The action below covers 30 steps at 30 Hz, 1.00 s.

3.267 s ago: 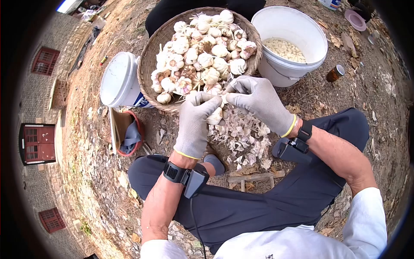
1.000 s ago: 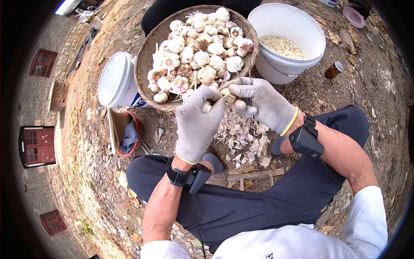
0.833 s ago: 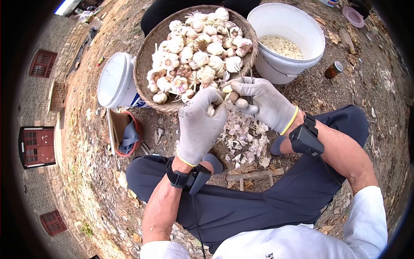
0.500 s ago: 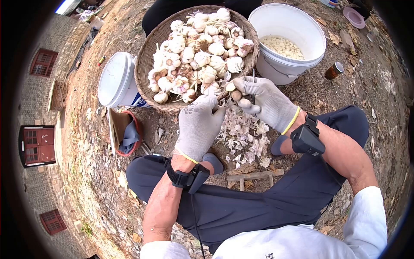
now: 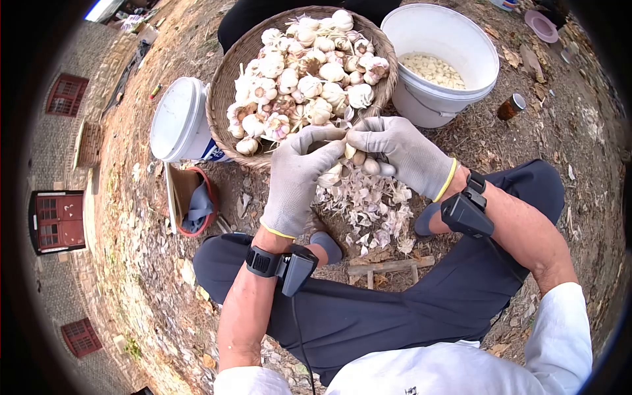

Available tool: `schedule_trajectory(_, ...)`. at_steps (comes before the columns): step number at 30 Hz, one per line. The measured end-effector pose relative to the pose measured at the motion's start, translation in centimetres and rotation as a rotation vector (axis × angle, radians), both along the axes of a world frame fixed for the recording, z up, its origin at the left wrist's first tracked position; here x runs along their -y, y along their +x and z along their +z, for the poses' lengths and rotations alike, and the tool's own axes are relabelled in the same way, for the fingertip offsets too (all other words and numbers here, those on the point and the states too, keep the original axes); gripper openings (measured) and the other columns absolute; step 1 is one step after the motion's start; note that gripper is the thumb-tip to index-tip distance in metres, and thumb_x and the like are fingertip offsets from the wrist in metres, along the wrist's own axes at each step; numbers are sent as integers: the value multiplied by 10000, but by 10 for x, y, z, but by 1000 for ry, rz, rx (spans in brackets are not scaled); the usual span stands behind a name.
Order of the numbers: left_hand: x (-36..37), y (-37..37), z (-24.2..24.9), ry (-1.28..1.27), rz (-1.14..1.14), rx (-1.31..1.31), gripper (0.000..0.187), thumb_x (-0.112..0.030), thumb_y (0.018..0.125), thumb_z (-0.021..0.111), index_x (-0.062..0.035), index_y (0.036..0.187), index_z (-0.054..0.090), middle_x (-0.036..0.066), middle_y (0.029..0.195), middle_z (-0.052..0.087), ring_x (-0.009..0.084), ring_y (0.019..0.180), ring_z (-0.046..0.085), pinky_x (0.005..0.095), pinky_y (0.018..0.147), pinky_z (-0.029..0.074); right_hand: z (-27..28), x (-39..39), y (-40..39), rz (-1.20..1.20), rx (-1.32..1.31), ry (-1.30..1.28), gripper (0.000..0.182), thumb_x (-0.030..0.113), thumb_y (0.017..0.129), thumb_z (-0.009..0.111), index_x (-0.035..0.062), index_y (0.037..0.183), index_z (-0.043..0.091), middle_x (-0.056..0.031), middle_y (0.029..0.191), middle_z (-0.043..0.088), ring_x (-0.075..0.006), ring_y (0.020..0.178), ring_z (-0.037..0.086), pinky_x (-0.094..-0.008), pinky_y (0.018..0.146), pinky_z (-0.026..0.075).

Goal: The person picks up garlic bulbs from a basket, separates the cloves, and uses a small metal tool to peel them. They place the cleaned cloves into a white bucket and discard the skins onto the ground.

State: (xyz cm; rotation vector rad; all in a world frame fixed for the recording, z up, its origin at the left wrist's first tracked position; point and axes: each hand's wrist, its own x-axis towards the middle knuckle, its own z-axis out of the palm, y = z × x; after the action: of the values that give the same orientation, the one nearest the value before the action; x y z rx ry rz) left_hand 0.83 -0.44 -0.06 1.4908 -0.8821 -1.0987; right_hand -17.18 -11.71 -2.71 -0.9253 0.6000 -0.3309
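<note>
Both gloved hands, left hand point(image 5: 297, 179) and right hand point(image 5: 399, 153), pinch a garlic bulb point(image 5: 331, 175) just below the basket point(image 5: 232, 72) rim; it looks light, papery and brittle, best gripped at the firm cloves.

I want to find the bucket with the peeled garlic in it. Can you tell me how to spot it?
Start at the big woven basket heaped with garlic bulbs, just past the gloved hands. The bucket stands right beside it, on the right. It is white and open, with loose pale cloves in the bottom, while the other white bucket, left of the basket, shows no cloves.
</note>
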Motion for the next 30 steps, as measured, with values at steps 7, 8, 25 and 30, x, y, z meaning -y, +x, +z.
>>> schedule_trajectory(7, -1, 5, -12, 35, -60, -174, 416, -103, 966, 767, 58, 1343, 695, 78, 1093, 785, 116, 988, 727, 251, 918, 558, 0, -2, 1, -49, -8, -54, 190, 185, 1056, 726, 4, 1011, 692, -24, 769, 708, -29, 537, 606, -156, 444, 446)
schedule_trajectory(8, -1, 6, -12, 35, -60, -174, 416, -103, 966, 767, 58, 1343, 695, 78, 1093, 785, 116, 988, 727, 251, 918, 558, 1, -1, 1, -47, -13, -69, 187, 179, 1051, 732, 3, 1004, 692, -26, 763, 704, -33, 531, 603, -159, 442, 447)
schedule_trajectory(25, -3, 4, -14, 57, -80, -157, 531, -51, 966, 757, 77, 1454, 591, 95, 1108, 760, 122, 906, 727, 263, 808, 608, 7, -4, 4, -105, -124, -246, 157, 119, 955, 797, -11, 997, 720, -6, 815, 702, -39, 600, 604, -203, 527, 483)
schedule_trajectory(30, -4, 5, -9, 101, -49, -362, 420, -59, 994, 730, 44, 1393, 652, 77, 1104, 761, 110, 926, 726, 251, 783, 607, 6, -1, 4, -85, -109, -237, 141, 108, 956, 789, -17, 987, 733, -16, 816, 713, -40, 615, 624, -200, 536, 494)
